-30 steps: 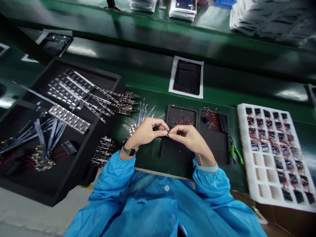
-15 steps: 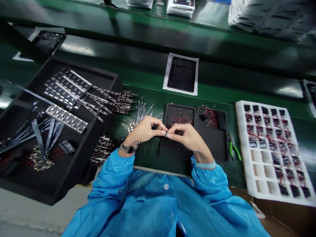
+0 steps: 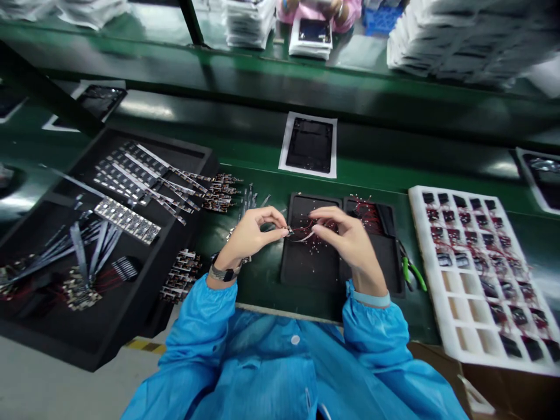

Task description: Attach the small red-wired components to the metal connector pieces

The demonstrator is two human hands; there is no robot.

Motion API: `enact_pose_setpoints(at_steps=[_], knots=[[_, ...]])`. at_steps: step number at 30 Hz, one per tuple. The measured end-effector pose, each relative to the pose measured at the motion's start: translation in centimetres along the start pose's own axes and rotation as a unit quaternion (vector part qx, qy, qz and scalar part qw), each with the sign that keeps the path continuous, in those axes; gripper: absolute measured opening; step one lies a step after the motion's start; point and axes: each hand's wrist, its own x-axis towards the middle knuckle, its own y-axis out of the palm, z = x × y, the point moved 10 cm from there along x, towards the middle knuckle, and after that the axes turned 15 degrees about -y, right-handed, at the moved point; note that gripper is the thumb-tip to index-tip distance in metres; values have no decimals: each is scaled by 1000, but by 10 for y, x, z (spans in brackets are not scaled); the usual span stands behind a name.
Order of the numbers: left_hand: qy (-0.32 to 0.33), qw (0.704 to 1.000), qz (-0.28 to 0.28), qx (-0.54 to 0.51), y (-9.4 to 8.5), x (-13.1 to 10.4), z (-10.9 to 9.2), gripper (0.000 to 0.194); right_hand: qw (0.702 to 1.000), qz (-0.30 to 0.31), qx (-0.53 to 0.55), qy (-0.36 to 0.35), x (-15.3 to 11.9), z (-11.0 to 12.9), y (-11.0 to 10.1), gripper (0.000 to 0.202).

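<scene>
The green bench (image 3: 258, 291) runs beneath everything. At my left, the black bin (image 3: 109, 326) holds ribbon cables (image 3: 98, 248) and a panel of small boards (image 3: 126, 219), with light-and-dark strips (image 3: 149, 169) on its farther part. At my right, the white foam tray (image 3: 431, 291) carries black pieces with red wires in many pockets; six pockets toward its near left side are bare. Beyond the bench's back ledge stand white stacks (image 3: 437, 44), and a pink sleeve (image 3: 350, 16) of another person shows there.

Between foam tray and bin, the black tray (image 3: 306, 271) lies in front of me, red wires (image 3: 367, 210) in its farther right part. Past it, a tablet (image 3: 310, 146) lies on a white sheet (image 3: 286, 153).

My left hand (image 3: 286, 229) has thumb and forefinger pinched on the small part (image 3: 289, 231), above the black tray's left edge. My right hand (image 3: 311, 223) is over that tray, thumb and forefinger slightly apart, beside thin leads (image 3: 303, 238) reaching from the part. The green-handled pliers (image 3: 412, 273) lie between black tray and foam tray.
</scene>
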Motion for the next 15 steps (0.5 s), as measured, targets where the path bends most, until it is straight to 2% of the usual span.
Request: enact_pose_setpoints(at_steps=[3,4,6,8,11,13,15], knots=[[43,998,-53,11,-2,-1,-28,20,982,-186,-45,2,-12,-11,-68,22],[60,995,-69,28,0,1,-40,26,972,-229,-54,9,-18,-17,-86,23],[95,988,-99,76,6,11,-67,30,961,-263,-75,26,-29,-33,-114,25],[126,978,-121,116,14,31,-93,27,960,-252,-115,43,-36,-49,-132,27],[155,971,-139,116,23,78,-124,22,956,-209,-193,66,-41,-75,-149,30],[160,971,-156,82,23,114,-135,21,955,-170,-227,85,-42,-91,-151,34],[162,970,-176,43,22,149,-137,19,955,-127,-249,98,-41,-103,-147,39]])
